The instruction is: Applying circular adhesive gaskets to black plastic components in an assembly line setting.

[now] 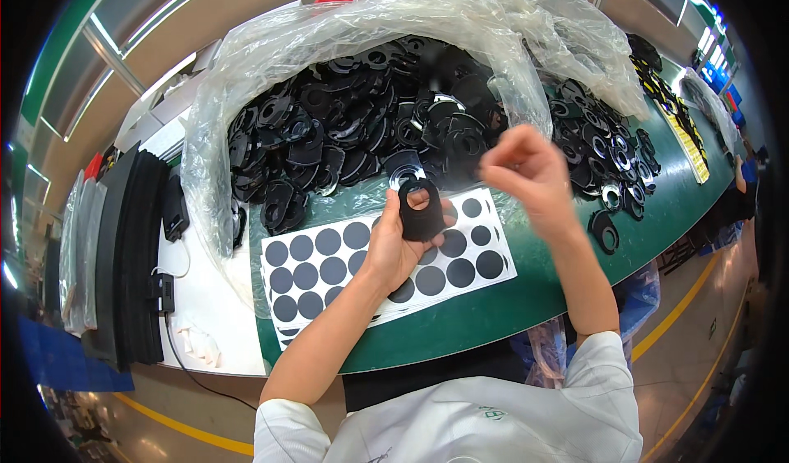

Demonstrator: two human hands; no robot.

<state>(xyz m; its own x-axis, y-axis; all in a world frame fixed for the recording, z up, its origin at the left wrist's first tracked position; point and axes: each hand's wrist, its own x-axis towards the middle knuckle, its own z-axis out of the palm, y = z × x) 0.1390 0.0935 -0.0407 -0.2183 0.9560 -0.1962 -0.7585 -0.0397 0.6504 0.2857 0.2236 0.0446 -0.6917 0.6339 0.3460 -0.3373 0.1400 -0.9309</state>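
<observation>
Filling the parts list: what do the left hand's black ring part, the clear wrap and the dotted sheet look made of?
Black ring part: perhaps plastic or foam, matte; its lower face shows little shine.
Clear wrap: thin, glossy plastic film; see-through, crinkled highlights.
Dotted sheet: probably paper, flat opaque white; its discs look matte, foam or felt unclear.

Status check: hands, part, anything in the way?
Left hand holds black ringed part over disc sheet. Right hand apart, blurred; grip unclear. No obstruction visible between hands; clear film borders parts pile.
</observation>
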